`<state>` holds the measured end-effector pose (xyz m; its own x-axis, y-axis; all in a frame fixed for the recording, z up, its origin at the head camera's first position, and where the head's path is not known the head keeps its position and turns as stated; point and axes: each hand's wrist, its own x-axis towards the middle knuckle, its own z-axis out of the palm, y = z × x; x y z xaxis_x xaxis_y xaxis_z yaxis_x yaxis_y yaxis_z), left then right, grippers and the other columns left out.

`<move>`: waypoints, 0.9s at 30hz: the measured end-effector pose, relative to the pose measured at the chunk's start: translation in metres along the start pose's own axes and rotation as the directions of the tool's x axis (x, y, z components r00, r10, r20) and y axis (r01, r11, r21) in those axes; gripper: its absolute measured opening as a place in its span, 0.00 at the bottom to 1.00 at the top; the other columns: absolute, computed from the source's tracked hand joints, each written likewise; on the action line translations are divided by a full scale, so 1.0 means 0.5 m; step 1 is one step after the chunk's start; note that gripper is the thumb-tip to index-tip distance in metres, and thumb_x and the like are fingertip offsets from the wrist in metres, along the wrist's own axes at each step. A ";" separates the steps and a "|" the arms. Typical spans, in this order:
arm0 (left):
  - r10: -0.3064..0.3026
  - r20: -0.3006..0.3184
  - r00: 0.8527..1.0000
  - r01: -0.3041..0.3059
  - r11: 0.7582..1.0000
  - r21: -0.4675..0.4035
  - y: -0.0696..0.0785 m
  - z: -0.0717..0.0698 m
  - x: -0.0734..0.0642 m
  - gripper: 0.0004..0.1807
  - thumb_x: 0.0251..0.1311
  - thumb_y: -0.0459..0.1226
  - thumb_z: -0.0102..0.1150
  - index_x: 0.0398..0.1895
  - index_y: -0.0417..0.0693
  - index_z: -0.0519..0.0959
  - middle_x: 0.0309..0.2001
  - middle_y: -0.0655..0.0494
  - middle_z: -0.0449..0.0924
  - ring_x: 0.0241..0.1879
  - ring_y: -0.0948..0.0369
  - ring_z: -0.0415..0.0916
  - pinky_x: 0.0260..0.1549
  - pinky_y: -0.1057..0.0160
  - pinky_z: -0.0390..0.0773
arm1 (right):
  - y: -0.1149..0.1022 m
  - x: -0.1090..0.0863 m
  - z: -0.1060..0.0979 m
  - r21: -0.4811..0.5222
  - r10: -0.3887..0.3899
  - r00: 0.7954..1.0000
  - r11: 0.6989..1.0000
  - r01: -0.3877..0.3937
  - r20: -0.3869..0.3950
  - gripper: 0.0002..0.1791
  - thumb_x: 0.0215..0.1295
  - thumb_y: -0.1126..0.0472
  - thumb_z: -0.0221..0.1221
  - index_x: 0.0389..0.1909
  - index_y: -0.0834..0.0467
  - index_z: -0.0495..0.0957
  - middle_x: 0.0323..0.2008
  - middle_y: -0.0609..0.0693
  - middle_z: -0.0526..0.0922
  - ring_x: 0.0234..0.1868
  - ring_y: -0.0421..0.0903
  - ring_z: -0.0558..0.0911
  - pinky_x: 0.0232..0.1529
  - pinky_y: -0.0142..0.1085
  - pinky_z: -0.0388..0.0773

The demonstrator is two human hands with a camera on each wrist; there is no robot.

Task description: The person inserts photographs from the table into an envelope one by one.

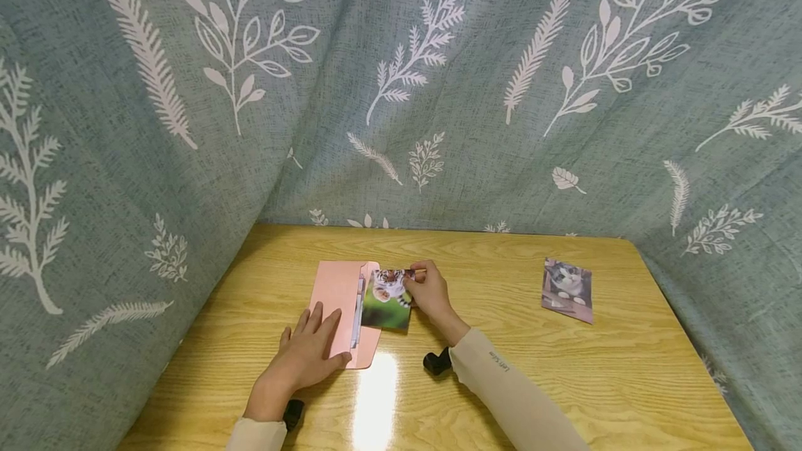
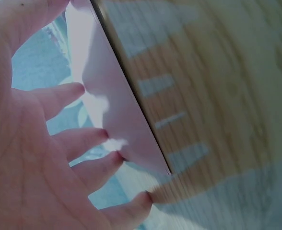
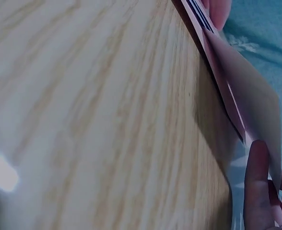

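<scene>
A pink envelope (image 1: 332,284) lies on the table with its flap folded out to the right. My left hand (image 1: 308,353) rests on the envelope's lower left part, fingers spread and fairly straight. In the left wrist view, the fingertips touch the pink paper (image 2: 117,96). My right hand (image 1: 431,291) pinches the right edge of a tiger photo (image 1: 387,308) between thumb and fingers. The photo's left edge is at the envelope's mouth, over the flap; other cards (image 1: 359,305) show inside the opening. From the right wrist, the photo's pale back (image 3: 251,91) is seen tilted up from the flap.
A cat photo (image 1: 567,289) lies apart on the right side of the wooden table (image 1: 489,249). Patterned grey-green cloth (image 1: 351,89) hangs behind and along both sides. Black wrist devices (image 1: 436,362) sit by the sleeves, and a bright reflection marks the front of the table.
</scene>
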<state>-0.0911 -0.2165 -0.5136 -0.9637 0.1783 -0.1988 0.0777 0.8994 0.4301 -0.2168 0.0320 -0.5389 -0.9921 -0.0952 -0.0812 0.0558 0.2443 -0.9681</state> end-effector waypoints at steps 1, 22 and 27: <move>0.001 0.000 1.000 -0.001 1.000 -0.004 0.000 0.000 0.000 0.47 0.62 0.56 0.64 0.79 0.48 0.57 0.77 0.33 0.43 0.75 0.34 0.40 0.61 0.23 0.44 | 0.000 0.000 0.000 -0.011 -0.002 1.000 1.000 0.002 -0.009 0.19 0.68 0.66 0.61 0.57 0.64 0.72 0.39 0.58 0.79 0.28 0.46 0.81 0.23 0.40 0.82; 0.004 -0.007 1.000 -0.004 1.000 -0.016 -0.001 -0.001 -0.004 0.47 0.62 0.56 0.64 0.79 0.49 0.58 0.77 0.34 0.43 0.75 0.34 0.39 0.62 0.24 0.42 | -0.015 -0.013 0.032 -0.002 -0.017 0.999 1.000 0.018 0.029 0.17 0.66 0.68 0.62 0.53 0.65 0.72 0.36 0.57 0.80 0.22 0.45 0.80 0.19 0.39 0.81; 0.003 -0.007 1.000 -0.003 1.000 -0.016 -0.002 0.001 -0.003 0.47 0.61 0.56 0.64 0.79 0.49 0.58 0.77 0.34 0.43 0.75 0.34 0.40 0.62 0.23 0.42 | -0.015 -0.014 0.047 -0.008 -0.017 0.999 1.000 0.017 0.042 0.16 0.67 0.69 0.62 0.53 0.65 0.72 0.34 0.56 0.80 0.19 0.45 0.79 0.18 0.39 0.81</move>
<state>-0.0896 -0.2176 -0.5139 -0.9654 0.1776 -0.1911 0.0762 0.8925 0.4446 -0.2078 0.0080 -0.5369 -0.9874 -0.1394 -0.0748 0.0379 0.2505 -0.9674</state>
